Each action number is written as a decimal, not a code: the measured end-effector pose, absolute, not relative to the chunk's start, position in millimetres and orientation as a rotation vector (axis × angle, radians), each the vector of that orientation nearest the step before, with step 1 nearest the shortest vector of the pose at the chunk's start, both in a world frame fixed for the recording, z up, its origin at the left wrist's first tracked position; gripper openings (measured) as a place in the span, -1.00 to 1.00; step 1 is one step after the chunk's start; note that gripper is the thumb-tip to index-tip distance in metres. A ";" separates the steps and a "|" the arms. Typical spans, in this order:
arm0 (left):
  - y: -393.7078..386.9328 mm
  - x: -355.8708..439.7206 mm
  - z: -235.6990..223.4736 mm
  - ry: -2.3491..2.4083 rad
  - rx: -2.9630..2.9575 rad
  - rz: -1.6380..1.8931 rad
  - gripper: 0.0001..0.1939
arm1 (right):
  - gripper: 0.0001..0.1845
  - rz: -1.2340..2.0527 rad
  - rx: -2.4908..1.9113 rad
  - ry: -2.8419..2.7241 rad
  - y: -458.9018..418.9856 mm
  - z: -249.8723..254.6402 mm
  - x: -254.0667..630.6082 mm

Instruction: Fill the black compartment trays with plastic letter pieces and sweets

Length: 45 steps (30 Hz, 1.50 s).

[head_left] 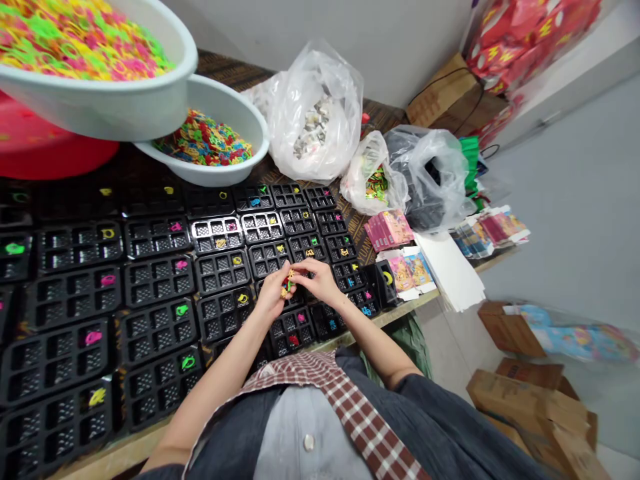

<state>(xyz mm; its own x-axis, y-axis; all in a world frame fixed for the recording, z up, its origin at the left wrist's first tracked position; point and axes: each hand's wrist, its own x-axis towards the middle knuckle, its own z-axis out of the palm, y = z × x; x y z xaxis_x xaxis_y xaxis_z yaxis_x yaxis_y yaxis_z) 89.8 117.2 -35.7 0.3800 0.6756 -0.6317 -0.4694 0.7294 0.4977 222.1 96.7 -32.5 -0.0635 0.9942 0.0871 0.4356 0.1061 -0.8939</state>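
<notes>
Checked cloth (350,420) lies nearest, below the fingers (306,265). Curled left hand (271,295) cradles small colourful pieces (289,287) — seemingly a handy supply — while the right hand (323,281) meets them; whether it grips one, I cannot tell. Black trays (223,271) spread beneath and leftward, apparently for reach.

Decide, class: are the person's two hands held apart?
No: the right hand is at the small colourful pieces held in the left hand, above black trays.
</notes>
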 end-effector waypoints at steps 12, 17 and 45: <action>125.0 83.9 -32.6 0.903 0.094 0.755 -0.79 | -0.85 0.224 -2.059 -1.351 191.9 -62.6 345.9; 127.5 80.8 -30.0 0.933 0.029 0.771 -0.86 | -0.76 0.201 -2.040 -1.428 186.6 -59.1 339.1; 131.9 71.7 -30.9 0.890 0.223 0.937 -0.73 | -0.90 0.257 -2.101 -1.472 289.4 -59.9 343.1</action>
<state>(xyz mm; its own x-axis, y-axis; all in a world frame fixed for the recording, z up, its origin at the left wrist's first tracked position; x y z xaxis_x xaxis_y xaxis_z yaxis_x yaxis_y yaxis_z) 71.7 131.9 -30.9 0.2780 0.7765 -0.5655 -0.6047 0.5989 0.5250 343.1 289.4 -59.9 0.3802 0.9118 0.1548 0.8053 -0.2441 -0.5403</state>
